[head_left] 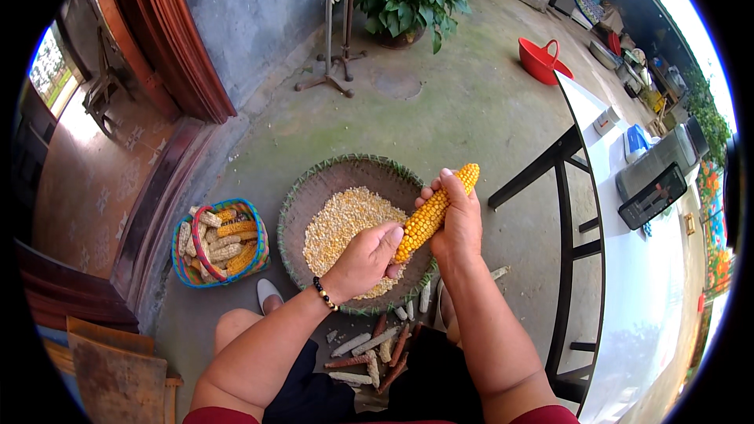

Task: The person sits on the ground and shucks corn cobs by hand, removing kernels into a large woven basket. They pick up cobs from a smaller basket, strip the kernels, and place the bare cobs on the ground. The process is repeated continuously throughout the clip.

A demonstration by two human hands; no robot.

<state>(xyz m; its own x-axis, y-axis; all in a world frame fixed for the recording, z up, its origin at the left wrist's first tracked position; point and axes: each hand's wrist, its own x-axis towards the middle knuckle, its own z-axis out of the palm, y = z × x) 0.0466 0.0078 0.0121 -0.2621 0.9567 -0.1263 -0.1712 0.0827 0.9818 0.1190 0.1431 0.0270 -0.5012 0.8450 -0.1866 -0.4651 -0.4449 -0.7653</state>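
Note:
A yellow ear of corn (425,224) slants between my hands, its kernels still covering the side I see. My right hand (459,216) wraps its upper part, thumb lying along the top. My left hand (365,254) grips the lower end, thumb pressed near the kernels; a beaded bracelet circles that wrist. Beneath the ear sits a wide round basket (292,237) with a green-bound rim. Loose yellow and pale kernels (345,220) are heaped inside it. Part of the heap is hidden by my left hand.
A woven handled basket (261,245) of yellow and pale ears stands left. Bare cobs (373,341) lie between my feet. A white table (628,298) with black legs borders the right, bearing a phone (653,197). Farther off are a red basket (536,63), potted plant (412,0) and metal stand (327,82).

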